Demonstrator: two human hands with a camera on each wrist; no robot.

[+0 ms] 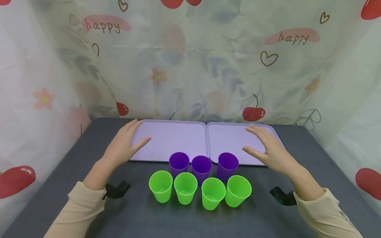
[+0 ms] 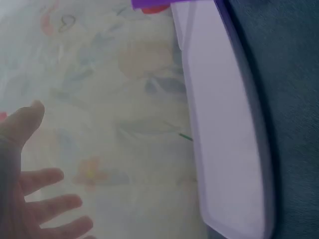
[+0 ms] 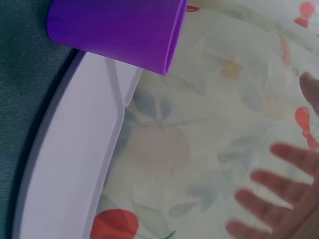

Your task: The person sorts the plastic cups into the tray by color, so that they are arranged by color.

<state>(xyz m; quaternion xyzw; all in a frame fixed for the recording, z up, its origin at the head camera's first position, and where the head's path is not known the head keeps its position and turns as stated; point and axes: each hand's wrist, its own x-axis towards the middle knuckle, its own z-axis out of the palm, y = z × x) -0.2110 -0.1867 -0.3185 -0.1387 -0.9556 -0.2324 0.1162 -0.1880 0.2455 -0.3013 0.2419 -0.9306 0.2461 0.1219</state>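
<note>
My left hand [image 1: 122,142] hovers over the left end of the left lilac tray [image 1: 175,138], fingers spread and holding nothing. Over the right part of the right lilac tray [image 1: 229,142] is my right hand [image 1: 272,148], also spread and holding nothing. Between the hands stand three purple cups, left [image 1: 179,163], middle [image 1: 201,168] and right [image 1: 227,165], mouths up. In front of them is a row of several green cups, from the leftmost [image 1: 160,185] to the rightmost [image 1: 238,190]. The right wrist view shows a purple cup [image 3: 114,30] beside the tray.
A dark grey cloth [image 1: 134,218] covers the table. Both trays lie side by side near its back edge. A patterned curtain [image 1: 193,66] hangs behind and along both sides. Black straps [image 1: 117,190] sit at the wrists.
</note>
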